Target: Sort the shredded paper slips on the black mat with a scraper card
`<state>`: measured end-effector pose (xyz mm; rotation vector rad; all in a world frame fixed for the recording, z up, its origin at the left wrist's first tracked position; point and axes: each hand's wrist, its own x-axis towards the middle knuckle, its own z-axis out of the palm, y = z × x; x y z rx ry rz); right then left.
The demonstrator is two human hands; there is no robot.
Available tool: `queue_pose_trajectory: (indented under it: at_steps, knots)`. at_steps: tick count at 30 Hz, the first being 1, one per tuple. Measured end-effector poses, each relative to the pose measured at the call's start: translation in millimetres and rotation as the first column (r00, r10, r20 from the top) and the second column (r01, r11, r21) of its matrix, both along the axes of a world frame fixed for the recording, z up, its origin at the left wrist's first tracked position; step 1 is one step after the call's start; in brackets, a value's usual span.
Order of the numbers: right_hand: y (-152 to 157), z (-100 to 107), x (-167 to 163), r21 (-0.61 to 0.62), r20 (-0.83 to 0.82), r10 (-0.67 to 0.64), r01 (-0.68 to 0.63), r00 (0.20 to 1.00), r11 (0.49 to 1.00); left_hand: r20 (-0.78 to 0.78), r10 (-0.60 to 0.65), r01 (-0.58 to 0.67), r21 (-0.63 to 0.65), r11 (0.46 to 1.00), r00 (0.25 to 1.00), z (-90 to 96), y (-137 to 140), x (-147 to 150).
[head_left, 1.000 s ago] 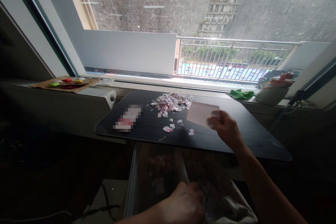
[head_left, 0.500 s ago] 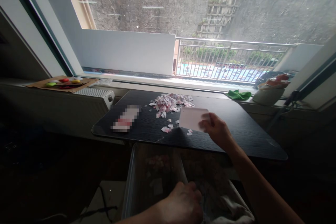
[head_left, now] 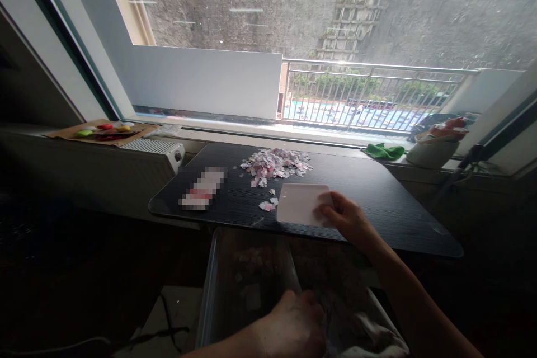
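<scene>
Right hand [head_left: 346,215] has its grip pinched on a pale card [head_left: 297,204] by the right edge, near the front of the black worktop [head_left: 386,201], paper scraps [head_left: 274,163] piled behind. Left hand [head_left: 296,319] is down by the plastic box [head_left: 208,291]; can't tell what that grip's doing. Strip [head_left: 203,189] on the left is pixelated, unreadable.

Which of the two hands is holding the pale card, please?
The right hand, gripping the card over the dark table; the left hand is lower in view, by the bin.
</scene>
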<state>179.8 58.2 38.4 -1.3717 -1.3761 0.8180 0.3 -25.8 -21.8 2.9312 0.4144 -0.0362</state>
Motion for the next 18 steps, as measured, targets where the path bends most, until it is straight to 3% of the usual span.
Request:
queue_pose_trajectory:
  at_steps: [5,10,15,18]
  knots:
    - [1.1,-2.1,7.2,-0.011,-0.012,-0.053,0.053,0.998,0.999,0.02,0.001,-0.001,0.008,1.0,1.0,6.3,-0.5,-1.6]
    - [1.8,-8.0,11.0,-0.081,-0.048,0.048,-0.052,0.998,0.995,0.028,0.001,-0.001,0.008,1.0,1.0,7.8,-0.4,-1.2]
    - [2.2,-8.9,9.9,-0.073,-0.068,0.022,-0.027,0.997,0.997,0.026,-0.006,0.006,0.021,1.0,1.0,9.0,-0.1,-1.3]
    - [-0.6,-7.7,4.6,-0.095,-0.051,0.081,-0.086,0.995,0.992,0.052,-0.018,0.017,0.025,1.0,0.999,6.7,0.2,-2.1]
